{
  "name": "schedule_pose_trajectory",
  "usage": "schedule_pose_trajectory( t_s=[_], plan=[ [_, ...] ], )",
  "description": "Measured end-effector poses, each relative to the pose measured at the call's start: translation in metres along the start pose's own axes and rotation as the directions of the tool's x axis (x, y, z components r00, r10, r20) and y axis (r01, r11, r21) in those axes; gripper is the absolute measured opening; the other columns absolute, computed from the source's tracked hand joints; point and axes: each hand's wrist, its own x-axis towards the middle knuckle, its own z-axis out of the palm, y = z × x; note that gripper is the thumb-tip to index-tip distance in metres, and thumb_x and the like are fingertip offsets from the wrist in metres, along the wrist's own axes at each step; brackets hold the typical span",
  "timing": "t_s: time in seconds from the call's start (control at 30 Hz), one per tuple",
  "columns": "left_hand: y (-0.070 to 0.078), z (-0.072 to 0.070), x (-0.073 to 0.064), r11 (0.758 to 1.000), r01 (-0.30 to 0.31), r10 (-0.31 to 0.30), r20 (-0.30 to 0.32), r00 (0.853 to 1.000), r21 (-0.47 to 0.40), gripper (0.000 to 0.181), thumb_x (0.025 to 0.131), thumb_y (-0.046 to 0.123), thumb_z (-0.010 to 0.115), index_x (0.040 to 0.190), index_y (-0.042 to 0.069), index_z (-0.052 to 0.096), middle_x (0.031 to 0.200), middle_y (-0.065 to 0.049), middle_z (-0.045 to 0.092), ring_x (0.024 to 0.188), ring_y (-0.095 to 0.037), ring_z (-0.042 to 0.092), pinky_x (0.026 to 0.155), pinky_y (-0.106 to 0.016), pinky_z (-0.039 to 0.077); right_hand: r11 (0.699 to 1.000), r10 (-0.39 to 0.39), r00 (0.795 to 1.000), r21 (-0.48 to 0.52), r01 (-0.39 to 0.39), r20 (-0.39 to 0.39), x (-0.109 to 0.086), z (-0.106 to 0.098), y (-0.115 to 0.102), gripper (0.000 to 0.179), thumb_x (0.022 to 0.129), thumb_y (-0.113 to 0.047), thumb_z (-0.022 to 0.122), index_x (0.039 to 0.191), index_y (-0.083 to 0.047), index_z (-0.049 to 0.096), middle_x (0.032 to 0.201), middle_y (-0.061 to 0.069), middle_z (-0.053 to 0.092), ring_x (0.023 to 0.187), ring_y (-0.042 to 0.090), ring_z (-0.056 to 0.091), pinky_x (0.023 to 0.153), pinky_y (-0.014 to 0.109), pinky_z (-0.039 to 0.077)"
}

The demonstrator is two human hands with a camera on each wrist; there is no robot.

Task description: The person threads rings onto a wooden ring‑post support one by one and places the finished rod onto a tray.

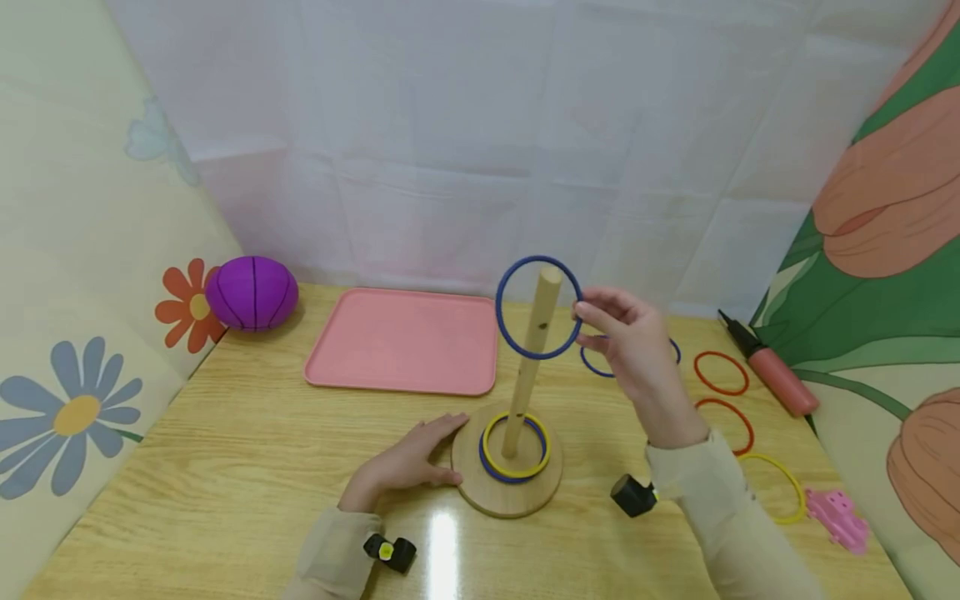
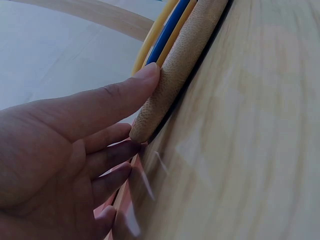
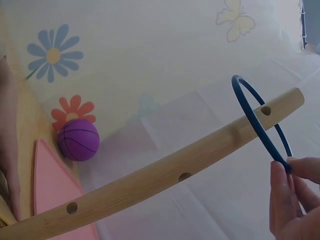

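A wooden post (image 1: 528, 367) stands on a round wooden base (image 1: 506, 500). Near its top, my right hand (image 1: 633, 350) pinches a blue ring (image 1: 501, 329) between thumb and fingers; in the right wrist view the ring encircles the post. Low around the post lie a yellow ring (image 1: 549, 458) and a blue ring (image 1: 489, 472); the left wrist view shows another yellow band beneath the blue one. My left hand (image 1: 408, 458) rests against the base's left edge, its thumb (image 2: 125, 97) and extended fingers spread along the rim.
On the right lie another blue ring (image 1: 677, 350), two red rings (image 1: 722, 392), a yellow ring (image 1: 798, 492), a pink toy (image 1: 838, 518) and a red pump (image 1: 780, 379). A pink tray (image 1: 405, 342) and a purple ball (image 1: 252, 293) sit at the back left.
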Motion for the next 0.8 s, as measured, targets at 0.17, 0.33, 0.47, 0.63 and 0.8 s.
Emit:
schedule_pose_trajectory(
  t_s=[0.17,0.33,0.47,0.63,0.8],
  plan=[
    [0.001,-0.001,-0.001,1.0,0.005,-0.005,0.004,1.0,0.0,0.087,0.081,0.029,0.076,0.148,-0.003,0.031,0.152,-0.029,0.033,0.142,-0.049,0.027,0.116,-0.069,0.008,0.998,0.038,0.999,-0.043,-0.038,-0.008,-0.001,-0.005,0.014,0.033,0.093,0.004,0.058,0.081,-0.024,0.071,0.079,-0.009,0.068,0.074,0.003,0.064,0.063,0.018,0.058],
    [0.003,-0.001,-0.001,1.0,0.01,-0.01,0.003,1.0,0.003,0.087,0.081,0.03,0.076,0.148,-0.003,0.031,0.152,-0.029,0.032,0.142,-0.049,0.026,0.116,-0.069,0.009,0.994,0.077,0.997,-0.074,-0.078,-0.011,-0.002,-0.009,0.029,0.033,0.092,0.004,0.059,0.08,-0.025,0.071,0.078,-0.01,0.067,0.076,0.003,0.063,0.064,0.018,0.058],
    [0.003,-0.001,-0.002,1.0,0.014,-0.014,0.003,1.0,-0.002,0.088,0.081,0.031,0.076,0.149,-0.002,0.031,0.153,-0.028,0.032,0.142,-0.049,0.026,0.117,-0.068,0.008,0.988,0.111,0.994,-0.108,-0.111,-0.005,-0.003,-0.013,0.04,0.03,0.091,0.002,0.061,0.081,-0.024,0.07,0.079,-0.01,0.067,0.077,0.003,0.063,0.065,0.019,0.059],
    [0.002,0.0,-0.002,1.0,0.003,-0.003,0.0,1.0,0.005,0.088,0.081,0.032,0.076,0.148,-0.003,0.031,0.152,-0.029,0.033,0.142,-0.049,0.026,0.116,-0.069,0.009,0.979,0.132,0.991,-0.156,-0.134,-0.019,-0.005,-0.016,0.054,0.023,0.089,0.002,0.064,0.086,-0.02,0.069,0.08,-0.009,0.066,0.077,0.004,0.064,0.066,0.021,0.06],
    [0.001,0.0,-0.002,1.0,-0.002,0.003,-0.004,1.0,0.012,0.087,0.081,0.032,0.076,0.148,-0.003,0.032,0.151,-0.029,0.033,0.142,-0.049,0.027,0.116,-0.069,0.01,0.967,0.149,0.988,-0.204,-0.152,-0.032,-0.006,-0.021,0.067,0.014,0.088,0.001,0.067,0.092,-0.013,0.068,0.081,-0.007,0.066,0.077,0.004,0.065,0.068,0.023,0.061]
  ],
)
